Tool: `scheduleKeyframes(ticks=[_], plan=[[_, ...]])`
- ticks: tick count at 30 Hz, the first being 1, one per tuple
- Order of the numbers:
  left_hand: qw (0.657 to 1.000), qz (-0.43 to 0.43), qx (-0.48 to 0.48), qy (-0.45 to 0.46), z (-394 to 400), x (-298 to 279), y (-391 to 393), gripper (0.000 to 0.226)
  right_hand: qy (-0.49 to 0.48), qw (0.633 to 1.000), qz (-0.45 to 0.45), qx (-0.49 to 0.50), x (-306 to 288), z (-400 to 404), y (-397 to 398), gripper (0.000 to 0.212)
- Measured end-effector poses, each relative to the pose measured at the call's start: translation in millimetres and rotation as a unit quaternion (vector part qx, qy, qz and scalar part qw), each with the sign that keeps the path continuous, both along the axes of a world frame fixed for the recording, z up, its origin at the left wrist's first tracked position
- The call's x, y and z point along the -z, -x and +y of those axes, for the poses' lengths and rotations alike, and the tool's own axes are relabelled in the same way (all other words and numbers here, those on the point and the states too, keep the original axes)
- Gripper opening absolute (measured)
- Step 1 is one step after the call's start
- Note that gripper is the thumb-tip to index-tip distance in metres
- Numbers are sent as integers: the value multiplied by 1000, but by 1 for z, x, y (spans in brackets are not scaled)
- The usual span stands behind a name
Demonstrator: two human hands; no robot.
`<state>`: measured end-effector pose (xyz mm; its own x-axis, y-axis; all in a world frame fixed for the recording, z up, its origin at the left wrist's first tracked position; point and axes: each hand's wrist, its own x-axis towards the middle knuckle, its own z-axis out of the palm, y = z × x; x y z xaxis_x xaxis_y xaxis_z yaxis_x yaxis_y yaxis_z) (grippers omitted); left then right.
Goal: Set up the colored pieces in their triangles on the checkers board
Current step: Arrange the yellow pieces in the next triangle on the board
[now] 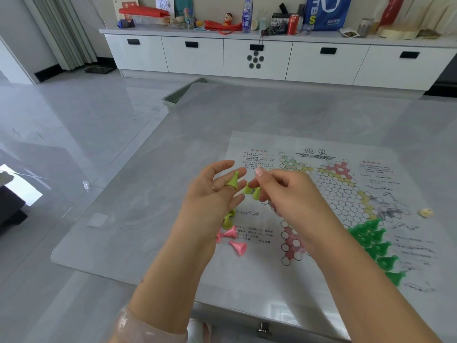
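Observation:
The paper checkers board (329,191) lies flat on the grey table, with several bright green cone pieces (376,243) standing in its near right triangle. My left hand (212,194) is raised palm up with fingers spread, and a yellow-green cone piece (233,181) rests on its fingers. My right hand (279,191) hovers beside it and pinches two more yellow-green cones (252,190) at its fingertips. Below the hands, two yellow-green pieces (228,219) and three pink cone pieces (232,240) lie loose on the board's left margin.
The table (148,194) has a front edge with a drawer knob (263,326) near me. A small pale scrap (425,212) lies right of the board. A green tray (178,95) sits past the table's far left corner. A cluttered white cabinet (272,58) lines the wall.

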<state>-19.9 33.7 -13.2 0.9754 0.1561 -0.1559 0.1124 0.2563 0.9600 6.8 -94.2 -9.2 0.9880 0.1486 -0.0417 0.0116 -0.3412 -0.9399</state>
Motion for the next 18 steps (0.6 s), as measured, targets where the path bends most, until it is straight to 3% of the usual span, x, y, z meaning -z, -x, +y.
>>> scheduleKeyframes(ticks=[4,10,14,18], plan=[[984,-37,42,-169,-8,5,2,46,-73,995,58,-27,5,0,5,22],[976,-52,66,-203,-17,2,0,53,-98,995,19,-2,7,-11,0,13],[986,-20,-28,-161,-16,-1,-3,42,66,986,-76,136,17,-26,-14,9],[986,-6,-54,-155,-9,-2,-5,35,213,962,-99,137,34,-23,-18,14]])
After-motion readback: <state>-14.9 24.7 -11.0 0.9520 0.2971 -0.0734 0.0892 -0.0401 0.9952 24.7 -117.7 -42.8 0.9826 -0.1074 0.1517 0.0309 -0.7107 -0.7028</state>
